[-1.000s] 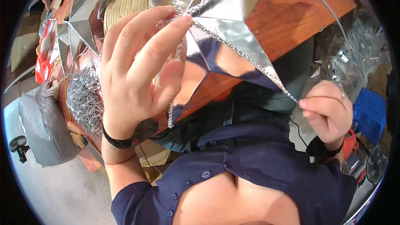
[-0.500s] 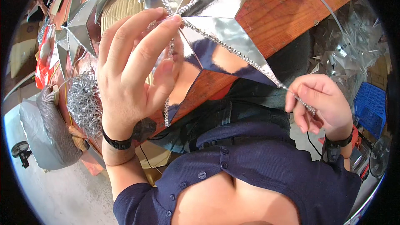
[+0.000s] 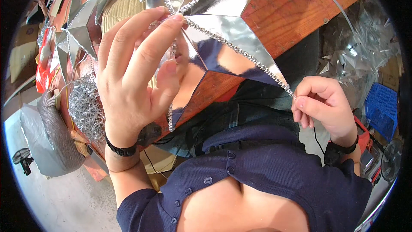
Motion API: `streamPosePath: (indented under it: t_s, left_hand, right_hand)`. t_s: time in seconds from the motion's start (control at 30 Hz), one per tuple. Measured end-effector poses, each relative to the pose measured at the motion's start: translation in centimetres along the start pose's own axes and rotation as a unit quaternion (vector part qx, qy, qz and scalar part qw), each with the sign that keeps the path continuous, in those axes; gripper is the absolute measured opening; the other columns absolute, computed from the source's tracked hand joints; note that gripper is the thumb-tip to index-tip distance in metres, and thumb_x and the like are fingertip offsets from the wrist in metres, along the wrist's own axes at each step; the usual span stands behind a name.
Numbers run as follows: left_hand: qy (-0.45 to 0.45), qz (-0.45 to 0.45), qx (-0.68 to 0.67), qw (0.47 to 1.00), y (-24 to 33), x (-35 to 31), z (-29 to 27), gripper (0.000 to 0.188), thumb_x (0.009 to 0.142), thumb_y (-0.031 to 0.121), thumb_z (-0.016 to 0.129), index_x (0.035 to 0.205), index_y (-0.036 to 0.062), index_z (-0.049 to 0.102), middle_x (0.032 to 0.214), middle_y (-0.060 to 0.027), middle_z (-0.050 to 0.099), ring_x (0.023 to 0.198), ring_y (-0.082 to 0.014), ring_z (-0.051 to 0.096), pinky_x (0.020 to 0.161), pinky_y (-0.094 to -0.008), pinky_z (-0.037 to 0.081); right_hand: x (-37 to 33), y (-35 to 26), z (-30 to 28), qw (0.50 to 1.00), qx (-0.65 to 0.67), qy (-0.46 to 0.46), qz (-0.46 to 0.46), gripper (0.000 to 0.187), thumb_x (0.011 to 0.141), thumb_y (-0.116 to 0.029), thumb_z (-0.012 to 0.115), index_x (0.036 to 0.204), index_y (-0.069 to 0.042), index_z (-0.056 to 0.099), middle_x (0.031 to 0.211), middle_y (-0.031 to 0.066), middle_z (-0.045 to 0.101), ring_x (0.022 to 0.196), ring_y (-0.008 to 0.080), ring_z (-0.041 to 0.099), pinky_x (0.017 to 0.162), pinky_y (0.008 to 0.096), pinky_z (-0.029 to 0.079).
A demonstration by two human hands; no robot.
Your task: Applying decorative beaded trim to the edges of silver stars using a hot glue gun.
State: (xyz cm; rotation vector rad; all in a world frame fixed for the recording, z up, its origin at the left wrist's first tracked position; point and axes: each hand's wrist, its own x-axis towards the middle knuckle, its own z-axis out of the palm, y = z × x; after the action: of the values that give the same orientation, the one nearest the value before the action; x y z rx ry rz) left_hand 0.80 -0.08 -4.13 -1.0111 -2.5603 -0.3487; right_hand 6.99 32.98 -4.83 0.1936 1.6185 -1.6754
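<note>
A shiny silver star (image 3: 231,30) with folded, mirror-like points lies at the top centre, beaded-looking silver trim (image 3: 240,52) running along its ridges. At the star's middle, the fingertips of my left hand (image 3: 133,68) press on the trim. Its fingers are stretched and apart, with the thumb lower, near the silver surface. Off the tip of the lower right point, my right hand (image 3: 324,103) pinches the trim between thumb and index finger. From there the trim runs taut up the ridge to the centre. Any loose end inside the right hand is hidden.
Beneath the star is a reddish wooden board (image 3: 296,13). More silver stars (image 3: 83,17) and a tangled heap of silver trim (image 3: 86,105) are on the left, above a grey plastic bag (image 3: 51,139). Clear plastic (image 3: 360,51) and a blue basket (image 3: 381,109) stand right.
My right hand has closed its pinch nearer the star's tip, and the trim now lies straight along the ridge. The short end that hung from its fingers no longer shows. My left hand barely moved.
</note>
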Motion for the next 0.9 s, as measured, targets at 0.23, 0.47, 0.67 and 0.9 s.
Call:
streamPosePath:
  t_s: [0.23, 0.47, 0.67, 0.9]
  left_hand:
    - [0.007, 0.001, -0.007, 1.0, -0.1, -0.1, 0.3, 0.037, 0.093, 0.023, 0.054, 0.125, 0.005, 0.064, 0.125, -0.0164, 0.064, 0.112, -0.0321, 0.061, 0.098, -0.0419, 0.044]
    - [0.012, 0.004, -0.005, 1.0, -0.2, -0.2, 0.3, 0.037, 0.096, 0.027, 0.053, 0.125, 0.0059, 0.064, 0.125, -0.0162, 0.064, 0.111, -0.0312, 0.061, 0.099, -0.041, 0.044]
    - [0.009, 0.003, -0.004, 1.0, -0.3, -0.3, 0.3, 0.038, 0.097, 0.03, 0.053, 0.125, 0.006, 0.063, 0.126, -0.0165, 0.063, 0.112, -0.031, 0.06, 0.099, -0.041, 0.043]
    - [0.009, 0.003, -0.001, 1.0, -0.2, -0.2, 0.4, 0.038, 0.098, 0.031, 0.052, 0.124, 0.0058, 0.064, 0.126, -0.0169, 0.063, 0.112, -0.0313, 0.06, 0.099, -0.0411, 0.043]
  right_hand:
    - [1.0, 1.1, -0.8, 0.995, -0.035, -0.019, -0.09, 0.011, 0.093, -0.009, 0.064, 0.091, 0.001, 0.067, 0.082, 0.0031, 0.063, 0.071, 0.0066, 0.056, 0.061, 0.0207, 0.044]
    - [1.9, 2.1, -1.4, 0.991, -0.03, -0.03, -0.13, 0.01, 0.093, -0.008, 0.064, 0.088, 0.001, 0.065, 0.082, 0.0042, 0.063, 0.07, 0.0071, 0.055, 0.062, 0.0222, 0.043]
    - [2.8, 2.6, -1.5, 0.985, -0.043, -0.041, -0.164, 0.013, 0.091, -0.009, 0.066, 0.084, 0.002, 0.065, 0.081, 0.006, 0.064, 0.071, 0.0097, 0.057, 0.063, 0.0244, 0.044]
    - [2.8, 2.9, -1.9, 0.97, -0.097, -0.033, -0.22, 0.013, 0.086, -0.01, 0.068, 0.079, 0.001, 0.065, 0.077, 0.0063, 0.066, 0.071, 0.0128, 0.059, 0.064, 0.0268, 0.045]
